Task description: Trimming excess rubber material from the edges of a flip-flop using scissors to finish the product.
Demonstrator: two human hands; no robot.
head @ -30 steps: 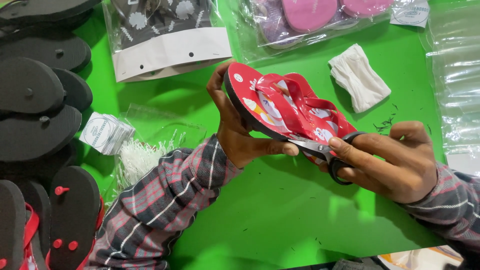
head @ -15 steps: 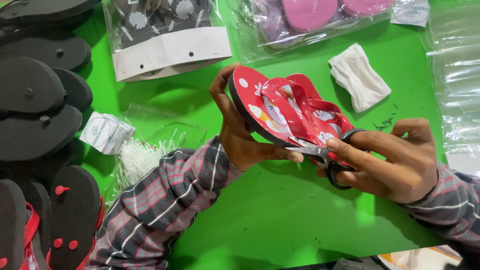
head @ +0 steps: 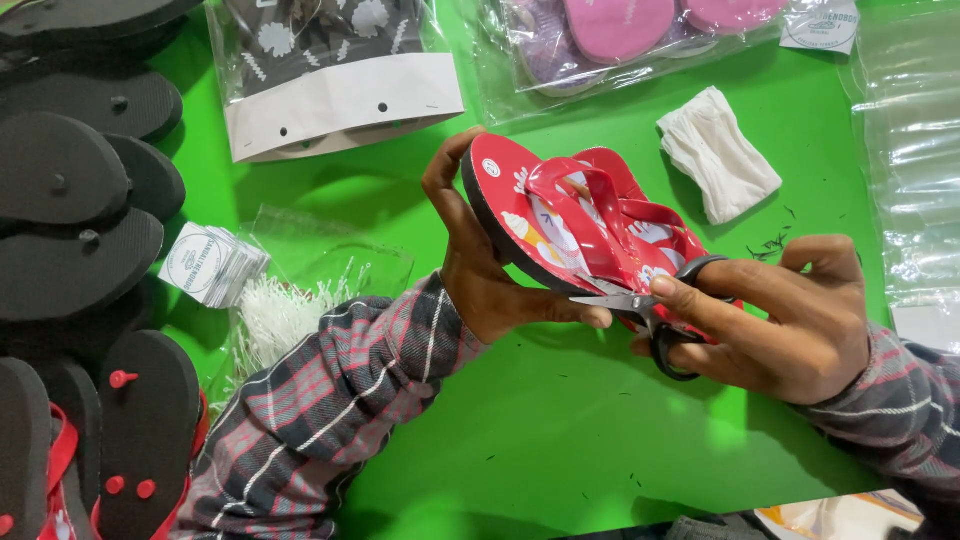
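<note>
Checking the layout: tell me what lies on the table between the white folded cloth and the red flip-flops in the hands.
In the head view, only bare green table separates the white folded cloth from the red flip-flops; a few dark specks lie nearby.

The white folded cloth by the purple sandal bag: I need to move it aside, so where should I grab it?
Probably pinch the white folded cloth across its narrow middle, coming straight down from above. It lies flat on the green table as an oblong, angled bundle, with bare surface on both long sides.

Green table [head: 560,440]: black soles [head: 70,200], bagged sandals [head: 620,40].
</note>
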